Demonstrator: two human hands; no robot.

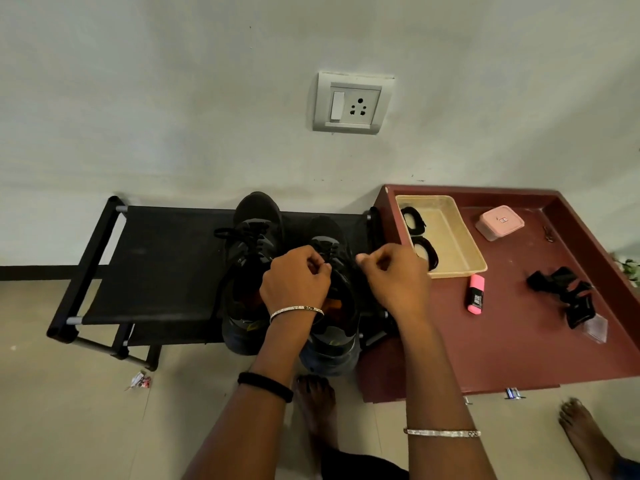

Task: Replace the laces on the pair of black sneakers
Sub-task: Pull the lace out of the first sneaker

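Note:
Two black sneakers stand side by side on a black rack (162, 265), toes toward the wall. The left sneaker (251, 244) has its black lace tied in a loose bow. Over the right sneaker (329, 244) both hands work at the lacing. My left hand (294, 282) pinches a black lace above the tongue. My right hand (394, 278) is curled beside the shoe's right edge and seems to pinch the other lace end, which is hard to make out. Two coiled black laces (419, 233) lie in a beige tray (453, 237) on the right.
A maroon table (512, 341) stands to the right of the rack, with the tray, a pink box (498, 221), a pink highlighter (475, 294) and a black strap bundle (568, 296). A wall socket (351, 102) is above. Bare feet and a scrap of wrapper (140, 380) are on the floor.

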